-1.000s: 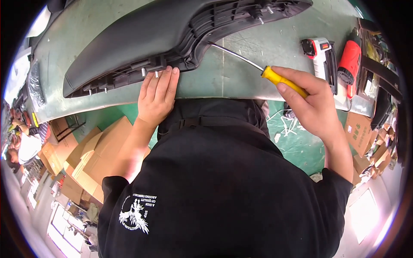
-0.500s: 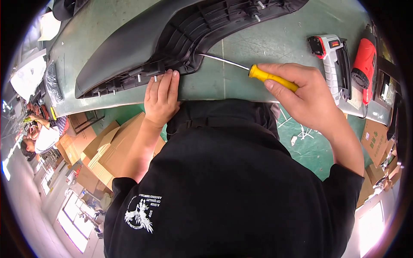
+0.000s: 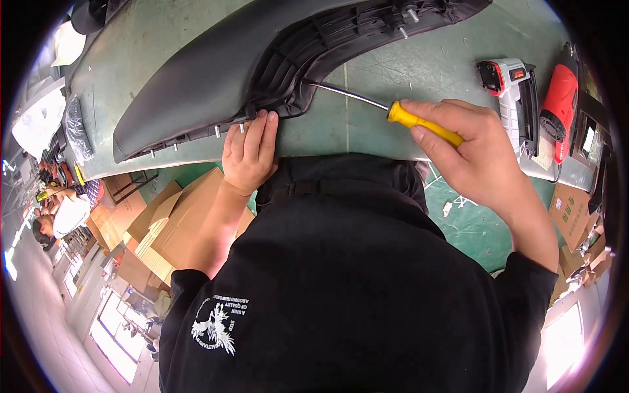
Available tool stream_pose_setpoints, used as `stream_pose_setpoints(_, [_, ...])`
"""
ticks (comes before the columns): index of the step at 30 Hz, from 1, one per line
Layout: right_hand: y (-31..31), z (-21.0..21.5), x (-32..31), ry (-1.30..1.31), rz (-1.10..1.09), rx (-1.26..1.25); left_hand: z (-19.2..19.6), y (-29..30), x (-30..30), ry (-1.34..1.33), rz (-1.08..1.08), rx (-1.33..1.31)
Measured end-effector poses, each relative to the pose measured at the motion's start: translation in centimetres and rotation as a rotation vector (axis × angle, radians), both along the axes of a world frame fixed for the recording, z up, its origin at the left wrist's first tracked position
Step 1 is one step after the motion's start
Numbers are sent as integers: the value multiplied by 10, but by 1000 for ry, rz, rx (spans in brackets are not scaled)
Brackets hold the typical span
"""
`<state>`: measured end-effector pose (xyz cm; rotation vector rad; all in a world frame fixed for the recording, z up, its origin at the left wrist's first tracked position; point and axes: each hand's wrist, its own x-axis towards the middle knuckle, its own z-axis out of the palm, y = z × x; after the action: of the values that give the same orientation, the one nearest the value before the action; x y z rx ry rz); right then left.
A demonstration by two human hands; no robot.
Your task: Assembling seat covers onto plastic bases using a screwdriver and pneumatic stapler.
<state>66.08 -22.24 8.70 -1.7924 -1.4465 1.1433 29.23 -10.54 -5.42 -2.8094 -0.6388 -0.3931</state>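
A black padded motorcycle seat (image 3: 190, 82) lies tilted on its side, its ribbed plastic base (image 3: 272, 75) and several metal studs facing me. My left hand (image 3: 247, 154) has its fingers together on the near rim, beside two studs; the thumb is hidden. In my right hand (image 3: 468, 147) is a screwdriver (image 3: 422, 123) with a yellow handle, held with thumb and fingers wrapped round it. The metal shaft points left, and its tip meets the cover's edge at the seat's inner bend. What the tip does under that edge is hidden.
A green-topped table (image 3: 367, 124) carries the seat. On its right side lie a grey staple gun (image 3: 514, 98) and a red heat gun (image 3: 560, 98). Cardboard boxes (image 3: 183, 216) stand on the floor at left. Another person (image 3: 69, 213) is farther off at left.
The seat has rolled slightly, so less of its base shows at the left end. My left hand stays on the rim; the screwdriver tip remains at the inner bend. The whole view shifts slightly.
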Motion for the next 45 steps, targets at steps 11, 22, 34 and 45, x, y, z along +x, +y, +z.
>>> stream_pose_setpoints(11, [7, -14, -5, 49, -24, -49, 10, 0, 7, 47, 34, -13])
stream_pose_setpoints(22, [20, -14, 5, -58, 96, -39, 157, 33, 20, -79, -258, -199])
stream_pose_setpoints(34, [35, -26, 21, -53, 114, 63, 183, 185, 78, 47, 102, -764])
stream_pose_setpoints(45, [22, -24, 8, 164, -50, 62, 174, 206, 69, 91, 286, -973])
